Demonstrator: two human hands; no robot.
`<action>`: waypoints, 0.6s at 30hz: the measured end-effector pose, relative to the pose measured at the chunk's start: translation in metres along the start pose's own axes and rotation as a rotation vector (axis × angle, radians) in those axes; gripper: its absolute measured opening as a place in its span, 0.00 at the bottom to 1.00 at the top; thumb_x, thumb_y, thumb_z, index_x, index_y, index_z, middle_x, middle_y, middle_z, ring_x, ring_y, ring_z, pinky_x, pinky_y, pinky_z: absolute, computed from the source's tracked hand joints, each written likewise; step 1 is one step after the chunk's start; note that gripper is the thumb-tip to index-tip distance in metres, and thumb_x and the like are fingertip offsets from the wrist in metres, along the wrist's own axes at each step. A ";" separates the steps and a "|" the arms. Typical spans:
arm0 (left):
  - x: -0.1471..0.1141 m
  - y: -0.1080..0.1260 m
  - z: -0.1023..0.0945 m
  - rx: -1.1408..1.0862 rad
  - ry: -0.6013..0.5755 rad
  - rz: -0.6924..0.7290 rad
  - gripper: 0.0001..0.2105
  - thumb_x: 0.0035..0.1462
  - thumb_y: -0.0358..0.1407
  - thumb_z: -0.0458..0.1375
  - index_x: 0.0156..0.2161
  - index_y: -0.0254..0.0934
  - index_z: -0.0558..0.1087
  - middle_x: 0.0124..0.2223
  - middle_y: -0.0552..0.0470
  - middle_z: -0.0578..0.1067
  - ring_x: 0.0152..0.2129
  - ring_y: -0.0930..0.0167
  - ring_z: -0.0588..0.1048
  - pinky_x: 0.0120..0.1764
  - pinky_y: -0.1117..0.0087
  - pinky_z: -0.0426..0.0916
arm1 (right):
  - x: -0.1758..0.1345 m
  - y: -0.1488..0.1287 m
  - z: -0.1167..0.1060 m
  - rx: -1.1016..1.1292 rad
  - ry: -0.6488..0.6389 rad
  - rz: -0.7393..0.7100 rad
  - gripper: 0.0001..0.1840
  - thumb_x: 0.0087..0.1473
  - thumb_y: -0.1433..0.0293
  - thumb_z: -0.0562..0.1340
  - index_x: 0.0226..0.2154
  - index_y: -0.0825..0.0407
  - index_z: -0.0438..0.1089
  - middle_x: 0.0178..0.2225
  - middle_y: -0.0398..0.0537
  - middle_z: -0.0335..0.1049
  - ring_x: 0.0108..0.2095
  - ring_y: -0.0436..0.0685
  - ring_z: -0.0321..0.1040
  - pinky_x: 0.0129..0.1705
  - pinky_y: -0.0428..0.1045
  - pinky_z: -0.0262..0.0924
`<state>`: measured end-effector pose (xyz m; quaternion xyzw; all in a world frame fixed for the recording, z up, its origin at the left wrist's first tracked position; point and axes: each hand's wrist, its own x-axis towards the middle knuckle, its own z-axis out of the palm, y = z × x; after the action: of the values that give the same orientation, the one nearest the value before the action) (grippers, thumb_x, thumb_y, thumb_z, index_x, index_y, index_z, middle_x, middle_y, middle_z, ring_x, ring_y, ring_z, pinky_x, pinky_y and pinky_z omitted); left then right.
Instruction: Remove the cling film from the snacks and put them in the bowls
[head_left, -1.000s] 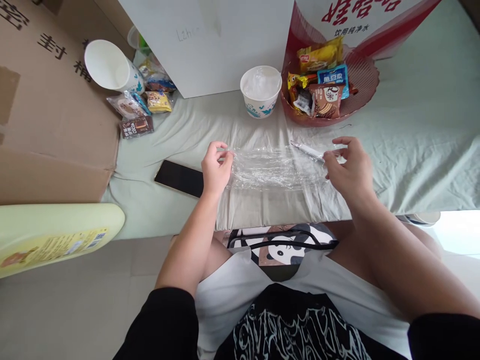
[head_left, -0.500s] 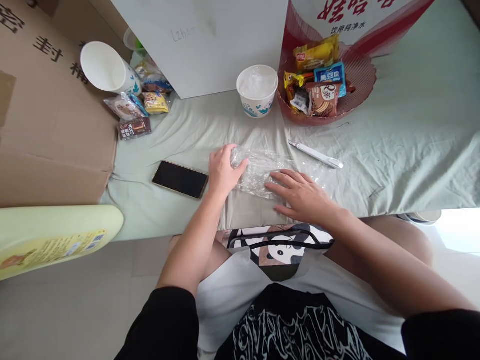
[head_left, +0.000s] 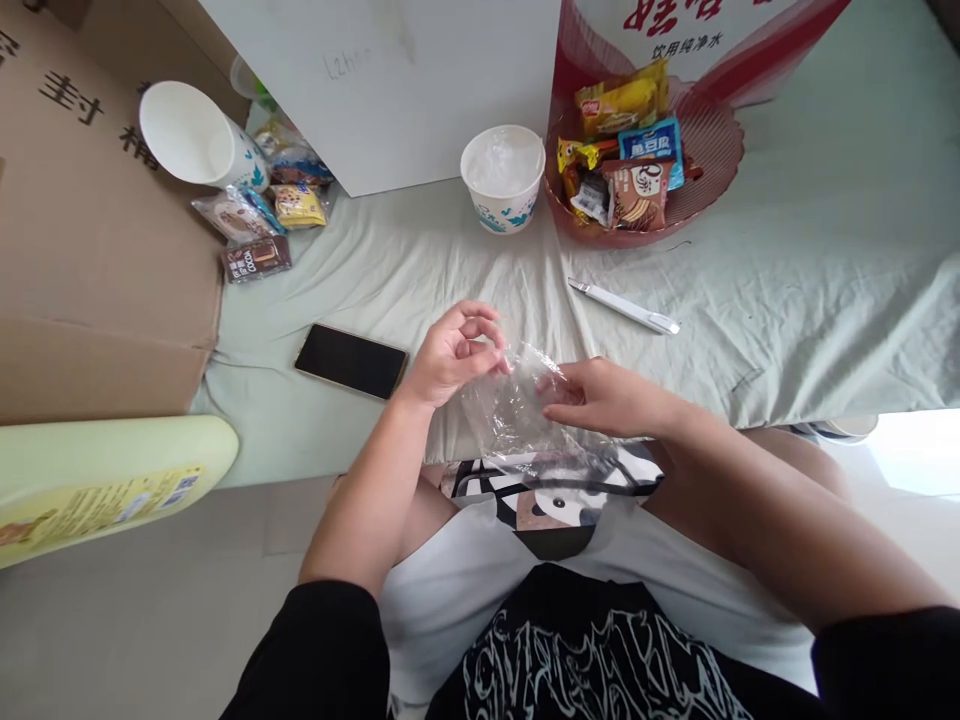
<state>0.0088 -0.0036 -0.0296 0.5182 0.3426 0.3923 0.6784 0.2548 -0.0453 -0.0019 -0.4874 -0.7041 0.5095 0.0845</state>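
Observation:
A clear, crinkled plastic bag (head_left: 514,415) hangs between my hands at the table's front edge, its lower part over my lap. My left hand (head_left: 461,350) pinches the bag's upper edge between thumb and fingertips, the other fingers curled. On the other side, my right hand (head_left: 607,395) grips the bag between its thumb and fingers, which are partly behind the film. A white utility knife (head_left: 626,307) lies beyond my right hand. Left of my left hand rests a black phone (head_left: 351,360), screen up.
At the back stand a paper tub (head_left: 502,185) lined with clear plastic and a reddish bowl (head_left: 712,190) of wrapped snacks. Another paper tub (head_left: 199,140) lies tilted by several snack packs (head_left: 259,258) at the left. A cardboard box (head_left: 112,270) and a pale green jug (head_left: 112,450) border the left.
Both hands have lifted the plastic bag off the tabletop and drawn it toward me. My flat right hand has turned and closed on it; my left fingers have curled into a pinch.

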 end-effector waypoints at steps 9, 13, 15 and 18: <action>-0.002 -0.002 0.004 -0.183 -0.022 -0.249 0.36 0.42 0.54 0.74 0.53 0.37 0.74 0.49 0.40 0.83 0.47 0.57 0.83 0.47 0.61 0.77 | 0.014 0.006 0.013 0.423 0.408 -0.007 0.14 0.60 0.61 0.59 0.45 0.51 0.69 0.25 0.42 0.75 0.23 0.51 0.73 0.29 0.48 0.67; -0.003 -0.005 0.010 0.027 0.021 -0.301 0.22 0.55 0.43 0.68 0.52 0.39 0.71 0.26 0.55 0.80 0.20 0.70 0.79 0.23 0.74 0.69 | 0.020 0.012 0.017 0.373 0.512 -0.132 0.12 0.61 0.65 0.58 0.44 0.51 0.73 0.36 0.47 0.77 0.21 0.47 0.69 0.24 0.47 0.65; -0.003 -0.004 0.010 -0.018 0.059 -0.221 0.17 0.55 0.43 0.67 0.47 0.40 0.72 0.22 0.59 0.76 0.15 0.73 0.75 0.20 0.75 0.65 | 0.022 0.015 0.017 0.304 0.616 -0.219 0.09 0.58 0.69 0.58 0.34 0.51 0.74 0.45 0.52 0.75 0.25 0.48 0.71 0.25 0.48 0.67; -0.001 -0.002 0.008 -0.129 0.096 -0.122 0.13 0.50 0.42 0.69 0.35 0.37 0.74 0.24 0.57 0.75 0.17 0.74 0.74 0.22 0.73 0.67 | 0.020 0.020 0.009 0.180 0.663 -0.377 0.11 0.54 0.75 0.58 0.25 0.50 0.74 0.50 0.51 0.73 0.45 0.58 0.77 0.43 0.56 0.75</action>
<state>0.0155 -0.0081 -0.0295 0.4321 0.3796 0.3960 0.7159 0.2508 -0.0352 -0.0302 -0.4783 -0.6682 0.3595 0.4421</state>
